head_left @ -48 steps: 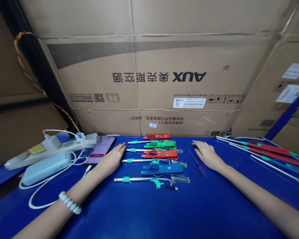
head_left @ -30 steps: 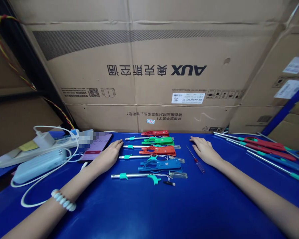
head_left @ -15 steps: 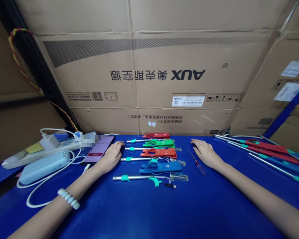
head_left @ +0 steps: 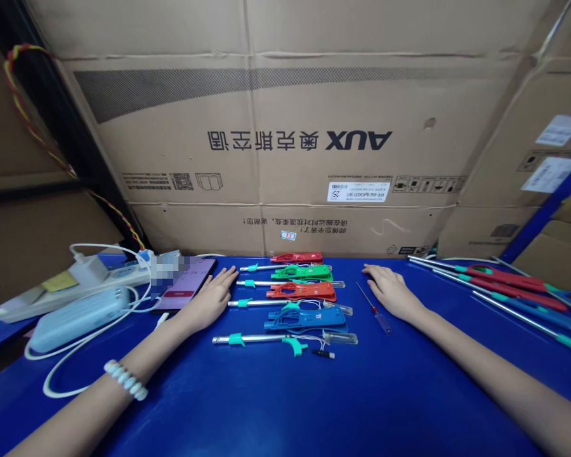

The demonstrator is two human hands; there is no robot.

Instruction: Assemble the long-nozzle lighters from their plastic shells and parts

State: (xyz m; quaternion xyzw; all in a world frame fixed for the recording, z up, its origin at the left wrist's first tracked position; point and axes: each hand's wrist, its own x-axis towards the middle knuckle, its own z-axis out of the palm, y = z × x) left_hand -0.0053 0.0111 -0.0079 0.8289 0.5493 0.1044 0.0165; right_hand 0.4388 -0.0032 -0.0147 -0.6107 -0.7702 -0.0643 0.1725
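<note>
My left hand (head_left: 213, 298) lies flat on the blue table, fingers stretched out, between a phone (head_left: 190, 279) and rows of lighter parts. It holds nothing. My right hand (head_left: 391, 293) also rests flat and open, just right of a screwdriver (head_left: 375, 311) with a clear reddish handle. Between the hands lie lighter casings: a dark red one (head_left: 297, 258), a green one (head_left: 309, 273), an orange-red one (head_left: 304, 291) and a blue one (head_left: 309, 319). Metal lighter tubes (head_left: 261, 339) with teal pieces lie among them. Clear fuel tanks (head_left: 340, 337) and a small black igniter (head_left: 323, 353) sit at their right ends.
Long-tube lighters (head_left: 509, 279) in red and blue lie at the right. On the left are a pale blue power bank (head_left: 80, 319), white cables, a charger (head_left: 89, 270) and a power strip (head_left: 128, 275). A cardboard wall (head_left: 285, 95) stands behind the table.
The left fingers have spread slightly apart. My right hand stays where it was, and the parts on the table have not moved; the view has shifted slightly.
</note>
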